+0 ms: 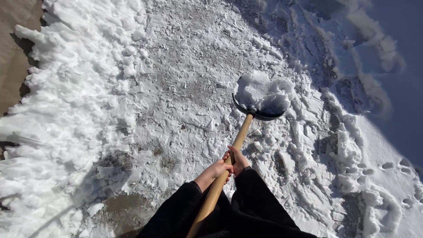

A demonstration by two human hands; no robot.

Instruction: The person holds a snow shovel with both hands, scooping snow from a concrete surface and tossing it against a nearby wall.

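Seen from the head camera, looking down: outdoors, in bright sun, ground (185, 79) scraped nearly bare, grey and gritty under a thin crust of snow. Left of the shovel (253, 112), a high ridge of piled snow (66, 110), lumpy and white, with a strip of bare brown pavement (13, 53) beyond it at the far left edge. Right of the shovel, trampled snow marked with footprints (387, 165), then a wide blue shadow (396, 88) across the upper right corner.

Shovel held out ahead, near the middle of the view: dark rounded blade (260, 115) heaped with a load of white snow (263, 93), raised just above the ground. Pale wooden handle (240, 136) running down from the blade toward the lower edge, straight and smooth.

Left hand (217, 169) wrapped shut around the handle, below the blade. Right hand (238, 161) closed on the same handle, touching the left hand, just on its blade side. Black sleeves (260, 198) on both arms, either side of the handle.

No packages, labels or signs seen.
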